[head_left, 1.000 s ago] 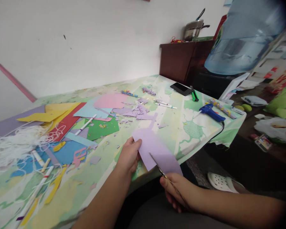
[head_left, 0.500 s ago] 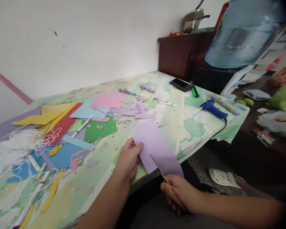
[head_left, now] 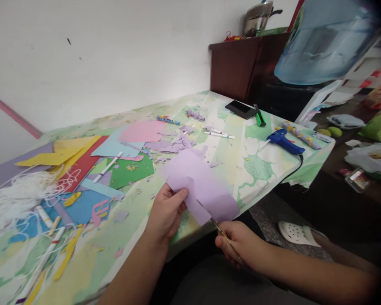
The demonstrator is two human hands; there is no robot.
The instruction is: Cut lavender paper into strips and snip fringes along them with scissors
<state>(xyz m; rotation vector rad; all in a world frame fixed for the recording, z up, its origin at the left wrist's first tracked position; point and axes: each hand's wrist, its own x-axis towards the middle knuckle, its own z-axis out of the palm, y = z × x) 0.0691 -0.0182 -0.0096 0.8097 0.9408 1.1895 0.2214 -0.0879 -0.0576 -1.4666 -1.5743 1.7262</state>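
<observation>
A sheet of light purple paper (head_left: 206, 182) is held up over the table's near edge. My left hand (head_left: 169, 209) pinches its left side, thumb on top and fingers beneath. My right hand (head_left: 239, 243) is closed around the handles of a pair of scissors (head_left: 220, 228), which point up and to the left. Their blades are in the paper's lower edge, with a slit running up from it. Part of the handles is hidden by my right fingers. Beyond the sheet lie fringed purple paper scraps (head_left: 184, 142).
Coloured paper sheets (head_left: 133, 171), white string (head_left: 25, 197) and marker pens (head_left: 109, 165) cover the table's left side. At the right lie a blue glue gun (head_left: 284, 142) with its cord, a green utility knife (head_left: 259, 116) and a black phone (head_left: 240, 109). A water bottle (head_left: 311, 46) stands behind.
The purple sheet has tilted and shifted slightly up and left, and its cut strip now stands apart from the rest. My left hand has moved a little left with it.
</observation>
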